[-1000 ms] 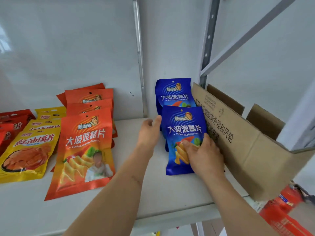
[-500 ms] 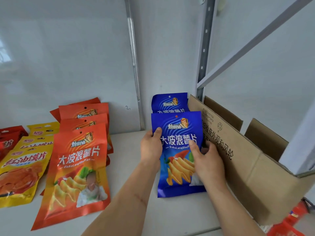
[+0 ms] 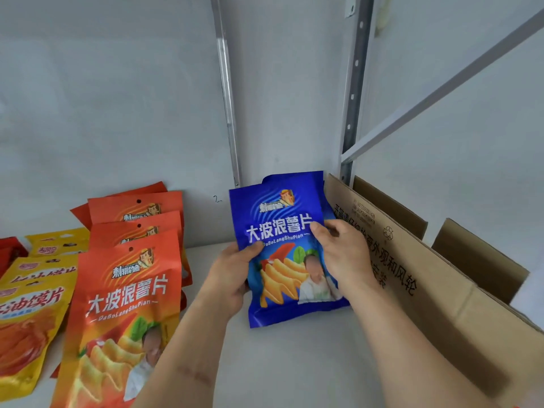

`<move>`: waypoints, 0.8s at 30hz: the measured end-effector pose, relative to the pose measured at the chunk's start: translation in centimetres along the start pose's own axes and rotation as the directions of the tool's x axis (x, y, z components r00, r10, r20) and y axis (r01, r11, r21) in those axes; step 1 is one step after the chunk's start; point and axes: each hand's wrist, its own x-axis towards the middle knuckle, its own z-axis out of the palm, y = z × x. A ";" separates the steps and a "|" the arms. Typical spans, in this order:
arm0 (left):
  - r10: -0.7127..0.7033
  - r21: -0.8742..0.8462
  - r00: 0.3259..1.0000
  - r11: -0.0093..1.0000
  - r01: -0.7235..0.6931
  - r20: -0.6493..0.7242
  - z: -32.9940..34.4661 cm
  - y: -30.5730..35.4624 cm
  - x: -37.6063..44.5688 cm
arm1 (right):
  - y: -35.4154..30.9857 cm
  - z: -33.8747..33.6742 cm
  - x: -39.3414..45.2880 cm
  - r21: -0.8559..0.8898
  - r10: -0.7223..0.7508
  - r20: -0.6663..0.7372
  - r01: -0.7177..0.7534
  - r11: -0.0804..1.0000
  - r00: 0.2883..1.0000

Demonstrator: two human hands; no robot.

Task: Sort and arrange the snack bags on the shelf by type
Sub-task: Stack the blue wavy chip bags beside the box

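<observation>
**Squaring up the blue chip bags at the back of the shelf**

Holding the front blue bag (image 3: 282,248) upright in the middle of the frame, both hands are gripping its edges: the left hand (image 3: 232,275) is curling round the left edge with its thumb lying across the front, and the right hand (image 3: 344,254) is pinching the right edge, thumb on the printed face and fingers tucked out of sight behind. Half a second ago the second blue bag (image 3: 294,179) was showing clearly above and behind the front one; now only a strip of its top is peeking out, so the front bag is being lifted and drawn over it. A second ago the front bag was sitting lower and further forward on the shelf (image 3: 294,363). That is suggesting the two blue bags are being stacked flush as one group, next to the cardboard box (image 3: 412,275) running down the right of the frame.

At the left of the frame the orange bags (image 3: 129,290) are standing in their own overlapping row, and the yellow bags (image 3: 32,304) are lying at the far left edge, with a red bag (image 3: 8,251) partly cut off beyond them. Judging by this, the blue type is nearly tidy, and the remaining work is probably setting the front bag down without it sliding off its partner
</observation>
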 end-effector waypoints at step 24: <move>0.229 0.299 0.838 0.951 -0.082 -0.496 -3.7 -1.0 3.1 | 1.3 0.6 0.6 -0.165 -0.040 -0.161 0.013 0.986 0.986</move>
